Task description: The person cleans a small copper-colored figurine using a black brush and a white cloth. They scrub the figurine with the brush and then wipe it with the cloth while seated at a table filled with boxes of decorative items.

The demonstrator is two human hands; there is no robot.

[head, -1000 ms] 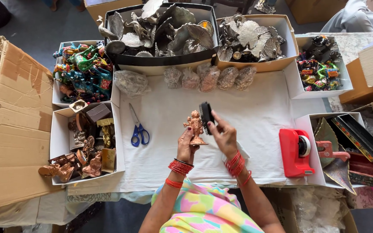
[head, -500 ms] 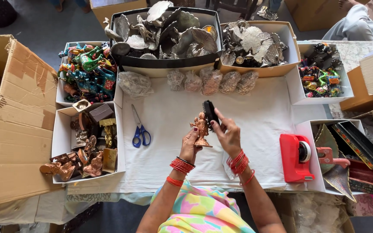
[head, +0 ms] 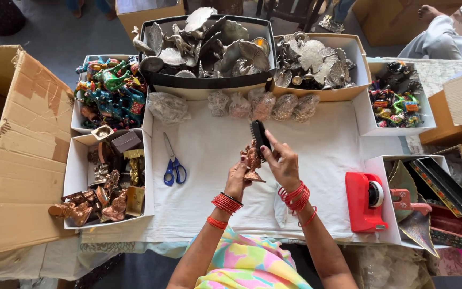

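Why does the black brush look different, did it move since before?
Cannot tell. The black brush sits in the right hand against the copper figurine, about as far right of the blue scissors as before; the camera shifted.

Shiny copper-toned metal on the small figurine [head: 251, 160], and against it a matt black plastic brush [head: 260, 136]. Underneath lies a plain white cloth [head: 209, 160], soft and faintly creased, with blue glossy plastic handles on the steel scissors [head: 172, 163]. Dull grey metal peacock pieces [head: 209, 40] fill the rear box, and the red tape dispenser [head: 366, 200] is smooth glossy plastic.
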